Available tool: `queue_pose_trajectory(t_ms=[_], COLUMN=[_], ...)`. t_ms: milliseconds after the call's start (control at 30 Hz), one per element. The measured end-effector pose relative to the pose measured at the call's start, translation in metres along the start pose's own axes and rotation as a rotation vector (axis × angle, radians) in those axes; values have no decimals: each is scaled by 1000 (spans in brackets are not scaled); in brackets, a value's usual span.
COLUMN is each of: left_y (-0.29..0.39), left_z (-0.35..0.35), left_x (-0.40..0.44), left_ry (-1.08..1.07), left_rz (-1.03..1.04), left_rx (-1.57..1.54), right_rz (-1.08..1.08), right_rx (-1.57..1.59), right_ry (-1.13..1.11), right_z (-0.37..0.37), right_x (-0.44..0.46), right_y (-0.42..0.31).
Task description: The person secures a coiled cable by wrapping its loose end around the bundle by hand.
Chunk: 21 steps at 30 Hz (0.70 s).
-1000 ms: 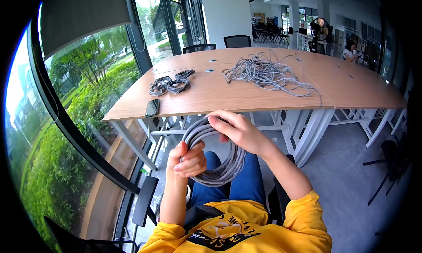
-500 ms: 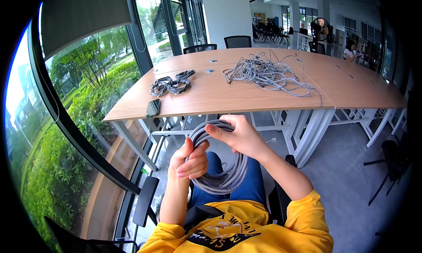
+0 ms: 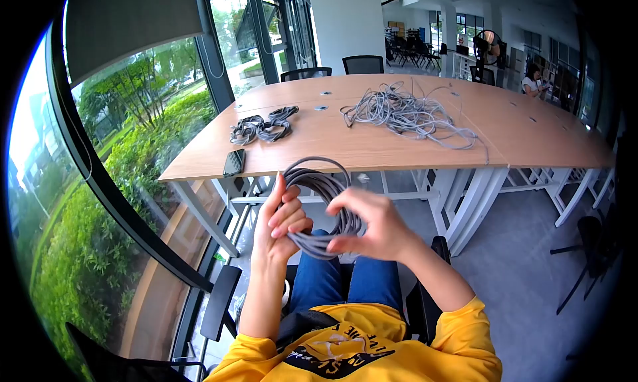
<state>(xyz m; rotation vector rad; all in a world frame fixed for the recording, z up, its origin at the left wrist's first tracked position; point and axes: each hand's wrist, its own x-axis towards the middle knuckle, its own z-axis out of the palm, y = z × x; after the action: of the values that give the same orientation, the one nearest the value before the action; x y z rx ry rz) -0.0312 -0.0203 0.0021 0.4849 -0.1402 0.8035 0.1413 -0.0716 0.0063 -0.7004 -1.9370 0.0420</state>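
Observation:
A coil of grey cable [image 3: 314,248] is held up above my lap, in front of the table edge. My left hand [image 3: 284,219] is closed round its left side, thumb pointing up. Round the right side curves my right hand [image 3: 372,224], slightly blurred, with thumb and forefinger apart across the strands; its other fingers are mostly hidden. One loop stands out above the rest of the coil. A small pale piece [image 3: 363,177], blurred, shows just right of that loop; it looks like a cable end.
On the wooden table [image 3: 292,157] lie a loose tangle of grey cable [image 3: 412,119], several small tied cable bundles [image 3: 272,131] and a phone [image 3: 234,163]. Black chairs [image 3: 363,65] stand behind it. An armrest [image 3: 221,302] is at my left, windows beyond. A person [image 3: 533,83] is far back right.
My right hand has moved from the coil's top down to its right side. The coil has risen and turned, and one loop now sticks up. The pale piece has shifted up and left.

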Motion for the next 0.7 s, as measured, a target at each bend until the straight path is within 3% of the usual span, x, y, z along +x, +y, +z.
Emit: queue_pose_trajectory(t_ms=[133,200,300,433,500,567,600,633,700], left_y=[-5,-6,-10,-13,-16,-22,-19,-17,-15], left_z=[-1,-4,-2,3,6,16,10,9,8], left_x=[10,12,12,9,7,8,7,6,2], left_ry=[61,124,138,139,115,272,136,136,39], left_rz=[-21,-27,-50,-50,-50,104,46,46,41], left_rx=[-140,-115,-162,-140,-103,63,-13,-13,19], right_rz=[-22,322,512,548,514,472,324,177,165], right_rx=[-201,82,240,434,248,275,186,99,121], right_ry=[-220,-478,-551,-477,-440,-341,-194,-49,-11], right_z=[23,26,24,25,28,37,43,48,51], right_x=[-15,-14,-14,-17,-20,-24,-26,-27,-26], right_y=[13,17,11,5,10,14,16,16,13])
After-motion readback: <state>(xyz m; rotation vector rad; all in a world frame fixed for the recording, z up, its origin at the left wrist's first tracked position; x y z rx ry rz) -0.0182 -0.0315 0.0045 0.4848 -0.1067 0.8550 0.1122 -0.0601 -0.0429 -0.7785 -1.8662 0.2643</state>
